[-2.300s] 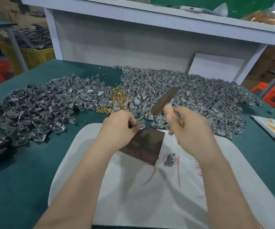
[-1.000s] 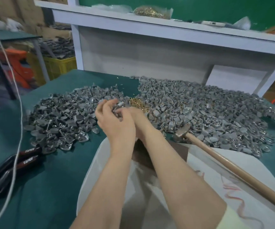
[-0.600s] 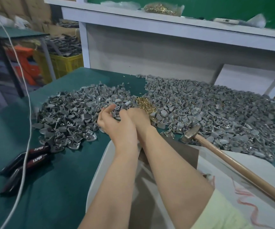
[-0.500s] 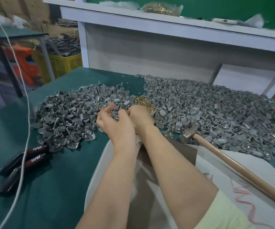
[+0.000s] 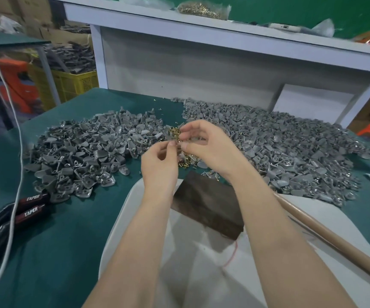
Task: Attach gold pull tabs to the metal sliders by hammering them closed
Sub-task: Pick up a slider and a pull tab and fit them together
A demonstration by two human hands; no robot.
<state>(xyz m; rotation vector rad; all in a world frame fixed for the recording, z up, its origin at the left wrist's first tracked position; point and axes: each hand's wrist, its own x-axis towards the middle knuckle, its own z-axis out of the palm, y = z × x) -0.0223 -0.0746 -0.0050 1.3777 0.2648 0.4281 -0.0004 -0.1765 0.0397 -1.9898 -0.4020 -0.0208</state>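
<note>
- Hammer (image 5: 335, 247) lay unheld beside the dark block (image 5: 206, 210).
- Left hand (image 5: 159, 162) and right hand (image 5: 208, 147), fingers curled, pinched one small part (image 5: 178, 143) together above the gold pull tabs (image 5: 185, 162).
- Risk: a slipping pinch would likely drop it among the sliders (image 5: 290, 147) beyond.

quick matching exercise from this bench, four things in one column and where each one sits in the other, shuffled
Things
1. wooden hammer handle
2. dark block
3. gold pull tabs
4. black TAPER tools

Places
A. between the two grey slider heaps
B. on the green table, at its far left edge
C. on the white board, near its far edge
D. lying slantwise across the white board's right side

Pairs: 1-D, 2-C, 3-A, 4-B
</note>
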